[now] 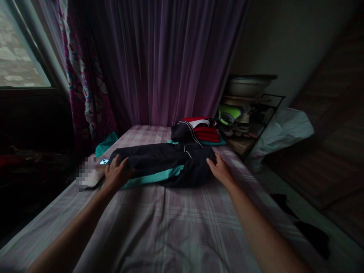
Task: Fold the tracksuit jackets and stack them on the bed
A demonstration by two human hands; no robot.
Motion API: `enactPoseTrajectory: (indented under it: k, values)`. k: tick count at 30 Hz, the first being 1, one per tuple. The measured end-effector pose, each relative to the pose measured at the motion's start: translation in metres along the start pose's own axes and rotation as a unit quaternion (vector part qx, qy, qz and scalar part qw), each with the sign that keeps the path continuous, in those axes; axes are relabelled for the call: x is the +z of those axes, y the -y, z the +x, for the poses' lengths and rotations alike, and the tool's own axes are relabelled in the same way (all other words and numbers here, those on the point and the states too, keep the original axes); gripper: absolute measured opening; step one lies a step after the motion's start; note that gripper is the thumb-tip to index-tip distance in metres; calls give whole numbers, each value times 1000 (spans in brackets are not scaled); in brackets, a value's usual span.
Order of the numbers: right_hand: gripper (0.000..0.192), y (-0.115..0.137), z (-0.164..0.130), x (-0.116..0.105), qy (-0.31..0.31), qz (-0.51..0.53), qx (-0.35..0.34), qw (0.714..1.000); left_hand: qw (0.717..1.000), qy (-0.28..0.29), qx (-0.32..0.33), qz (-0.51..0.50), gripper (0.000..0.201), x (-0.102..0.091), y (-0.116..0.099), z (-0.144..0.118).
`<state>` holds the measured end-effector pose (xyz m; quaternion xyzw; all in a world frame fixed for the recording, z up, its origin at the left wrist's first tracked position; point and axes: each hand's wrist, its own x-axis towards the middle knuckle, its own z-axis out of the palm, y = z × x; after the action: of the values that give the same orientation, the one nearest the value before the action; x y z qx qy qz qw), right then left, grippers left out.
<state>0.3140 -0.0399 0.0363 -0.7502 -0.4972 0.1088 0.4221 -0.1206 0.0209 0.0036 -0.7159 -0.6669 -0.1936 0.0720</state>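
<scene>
A dark navy garment [153, 155] with a teal panel and thin white piping lies folded on the checked bedsheet [182, 223]. My left hand [117, 172] rests at its left end, fingers spread over the cloth. At the opposite end, my right hand [220, 167] has thumb and fingers closed around the garment's edge. Part of the navy cloth reaches back against a pile of red folded clothes [203, 132], with white and teal fabric showing there. Just beyond my left hand is a phone [104, 162], beside a pixelated patch.
Purple curtains [170, 64] hang behind the bed. A rack [273, 113] with shoes and a basin [248, 85] stands at the back right, near a pale plastic bag [284, 131]. Teal cloth [106, 144] lies at the bed's left edge. Dark items [309, 231] are on the floor.
</scene>
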Motion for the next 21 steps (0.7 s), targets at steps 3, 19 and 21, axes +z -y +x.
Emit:
enactPoseTrajectory:
  k: [3,19,21]
  values:
    - [55,-30,-42,-1,43,40,32,998,990,51,128,-31,48,12,-7,-31]
    - [56,25,-67,-20,38,277,46,959,978,189,72,-42,38,-14,-19,-35]
    - [54,32,-64,-35,82,274,36,958,979,194,63,-27,37,-18,-16,-37]
